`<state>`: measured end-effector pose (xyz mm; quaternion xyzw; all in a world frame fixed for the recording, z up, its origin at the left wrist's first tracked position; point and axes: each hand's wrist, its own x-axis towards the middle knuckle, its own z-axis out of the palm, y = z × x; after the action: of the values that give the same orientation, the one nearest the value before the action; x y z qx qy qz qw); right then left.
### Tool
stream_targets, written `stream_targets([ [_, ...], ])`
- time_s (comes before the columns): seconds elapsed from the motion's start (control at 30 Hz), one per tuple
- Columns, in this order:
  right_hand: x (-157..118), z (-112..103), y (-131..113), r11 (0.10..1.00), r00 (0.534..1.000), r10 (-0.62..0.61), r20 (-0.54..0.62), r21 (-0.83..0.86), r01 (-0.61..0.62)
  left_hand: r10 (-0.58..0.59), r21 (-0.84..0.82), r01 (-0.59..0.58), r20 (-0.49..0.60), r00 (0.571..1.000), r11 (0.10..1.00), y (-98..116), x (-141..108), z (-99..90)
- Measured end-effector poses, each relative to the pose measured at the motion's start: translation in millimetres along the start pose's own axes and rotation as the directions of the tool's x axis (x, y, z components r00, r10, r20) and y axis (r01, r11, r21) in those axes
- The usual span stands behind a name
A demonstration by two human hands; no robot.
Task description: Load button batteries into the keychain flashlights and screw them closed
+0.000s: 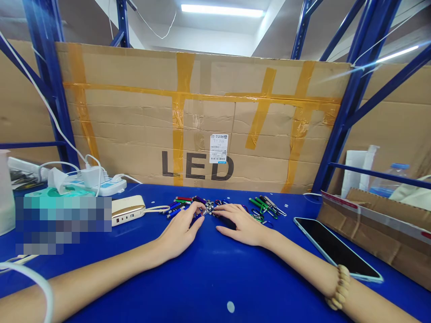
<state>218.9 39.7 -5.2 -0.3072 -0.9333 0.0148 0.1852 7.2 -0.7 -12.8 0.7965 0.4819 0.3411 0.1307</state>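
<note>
Wooden beads circle the right wrist; the left hand and right hand curve in narrow, fingertips almost meeting at a small heap of silvery metal parts directly between them; whether either grips a piece, I cannot tell; coloured metal tubes lie leftward, carabiner clips rightward.

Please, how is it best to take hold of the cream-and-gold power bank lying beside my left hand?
Grip the power bank across its two long sides, coming from above with the left hand, the nearer one. It lies flat on the blue bench, so its top is free. Keep clear of the ports on the near side and the cord loop at the right end.
</note>
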Motion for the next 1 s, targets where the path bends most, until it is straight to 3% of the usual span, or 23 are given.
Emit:
stream_targets([
  [0.1,0,-1,-1,1.000,1.000,0.000,-0.024,-0.012,0.000,0.009,-0.005,-0.009,-0.011,1.000,1.000,0,0,0.2],
  [0.27,-1,0,0,1.000,1.000,0.001,0.031,0.003,-0.001,0.045,-0.016,-0.046,-0.020,0.999,0.999,0,-1,0.8],
  [0.47,-1,2,2,1.000,1.000,-0.017,-0.020,-0.001,0.017,0.060,-0.008,-0.059,0.028,0.998,0.998,3,-2,-0.1],
  [0.7,-1,2,1,1.000,1.000,-0.019,-0.001,0.015,0.019,0.093,0.001,-0.093,0.065,0.994,0.996,5,-3,-1.1],
  [1.0,1,3,3,0.997,0.994,-0.063,-0.089,-0.051,0.059,0.106,0.083,-0.116,0.116,0.988,0.990,11,-4,-3.4],
])
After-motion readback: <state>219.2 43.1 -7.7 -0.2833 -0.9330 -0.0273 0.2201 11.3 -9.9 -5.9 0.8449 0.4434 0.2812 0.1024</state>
